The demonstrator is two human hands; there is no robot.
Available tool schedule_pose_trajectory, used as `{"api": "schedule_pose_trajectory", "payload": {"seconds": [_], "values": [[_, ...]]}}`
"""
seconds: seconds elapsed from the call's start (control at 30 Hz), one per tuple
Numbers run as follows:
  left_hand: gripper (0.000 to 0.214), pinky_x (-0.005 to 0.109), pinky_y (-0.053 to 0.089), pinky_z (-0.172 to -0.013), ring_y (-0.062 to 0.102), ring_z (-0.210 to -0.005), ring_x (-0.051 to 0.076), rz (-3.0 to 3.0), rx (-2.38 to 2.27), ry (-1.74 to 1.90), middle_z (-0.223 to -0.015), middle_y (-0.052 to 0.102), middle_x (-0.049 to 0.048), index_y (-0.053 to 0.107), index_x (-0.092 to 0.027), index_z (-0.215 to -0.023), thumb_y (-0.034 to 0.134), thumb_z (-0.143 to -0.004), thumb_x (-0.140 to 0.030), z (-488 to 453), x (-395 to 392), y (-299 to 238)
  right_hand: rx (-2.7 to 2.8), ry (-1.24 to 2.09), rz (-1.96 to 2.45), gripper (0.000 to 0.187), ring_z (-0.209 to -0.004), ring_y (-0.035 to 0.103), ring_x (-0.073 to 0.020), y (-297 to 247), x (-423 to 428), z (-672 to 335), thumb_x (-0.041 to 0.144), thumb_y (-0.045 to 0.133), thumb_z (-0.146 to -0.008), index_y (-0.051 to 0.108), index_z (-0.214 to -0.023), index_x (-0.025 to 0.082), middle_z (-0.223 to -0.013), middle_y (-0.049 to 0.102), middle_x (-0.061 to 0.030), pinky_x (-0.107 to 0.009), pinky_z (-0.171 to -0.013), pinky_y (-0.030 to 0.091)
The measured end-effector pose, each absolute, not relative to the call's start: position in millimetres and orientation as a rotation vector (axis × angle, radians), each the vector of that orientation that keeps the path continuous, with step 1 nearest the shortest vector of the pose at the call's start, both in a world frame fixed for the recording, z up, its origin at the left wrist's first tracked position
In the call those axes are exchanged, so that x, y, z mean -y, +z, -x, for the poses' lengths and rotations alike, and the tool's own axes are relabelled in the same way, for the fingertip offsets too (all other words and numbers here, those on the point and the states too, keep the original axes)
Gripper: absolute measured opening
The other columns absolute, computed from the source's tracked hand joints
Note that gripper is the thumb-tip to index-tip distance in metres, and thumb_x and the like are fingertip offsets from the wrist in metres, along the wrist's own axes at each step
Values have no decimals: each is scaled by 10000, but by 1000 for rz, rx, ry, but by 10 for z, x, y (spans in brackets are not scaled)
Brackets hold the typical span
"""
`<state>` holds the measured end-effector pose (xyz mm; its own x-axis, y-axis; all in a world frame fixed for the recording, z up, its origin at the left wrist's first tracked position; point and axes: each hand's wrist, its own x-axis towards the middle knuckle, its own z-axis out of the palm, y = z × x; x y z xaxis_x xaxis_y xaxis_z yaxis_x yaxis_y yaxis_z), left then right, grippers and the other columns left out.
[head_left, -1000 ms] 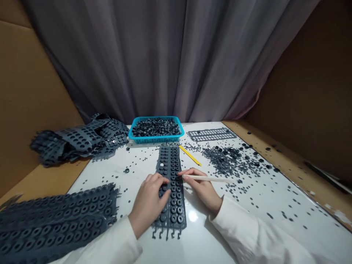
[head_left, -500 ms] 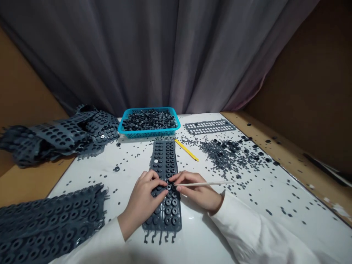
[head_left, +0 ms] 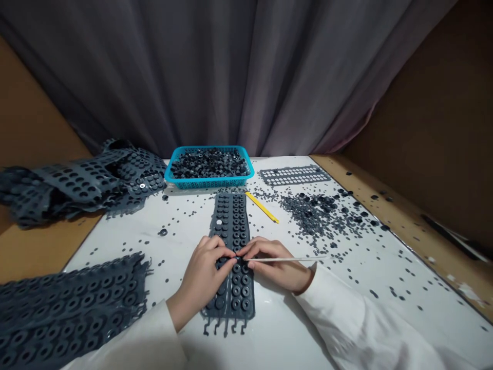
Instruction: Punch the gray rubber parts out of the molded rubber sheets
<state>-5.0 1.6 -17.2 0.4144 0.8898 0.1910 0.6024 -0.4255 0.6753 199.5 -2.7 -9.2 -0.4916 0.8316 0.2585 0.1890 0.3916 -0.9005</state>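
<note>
A dark grey moulded rubber sheet with rows of round ringed parts lies lengthwise before me. Over its middle, my left hand pinches a small black rubber part, mostly covered by the fingertips. My right hand meets it from the right, its fingers closed round a thin pale stick. The stick's left end is at the small part; its other end points right. A white dot shows on the sheet above my left hand.
A blue basket full of small black parts stands at the back. Rubber sheets are heaped at left and stacked at front left. A yellow strip, a punched sheet and a pile of small discs lie right.
My left fingertips have closed together over the small black part, which showed more before. The stick lies slightly flatter. The whole view has shifted a little.
</note>
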Motion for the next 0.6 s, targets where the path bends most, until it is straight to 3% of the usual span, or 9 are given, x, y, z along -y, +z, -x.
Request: {"api": "schedule_pose_trajectory", "payload": {"seconds": [0.6], "values": [[120,351,416,-734,476,-829,211,-2113,-1276,735,-798,551,25,655,-218,-765,558,-826,-252,41,-9,-133,1990,1054,848,150,-921,593,-201,-121,28,-1991,303,512,-875,619,-920,207,-949,662,-102,-378,-815,472]]}}
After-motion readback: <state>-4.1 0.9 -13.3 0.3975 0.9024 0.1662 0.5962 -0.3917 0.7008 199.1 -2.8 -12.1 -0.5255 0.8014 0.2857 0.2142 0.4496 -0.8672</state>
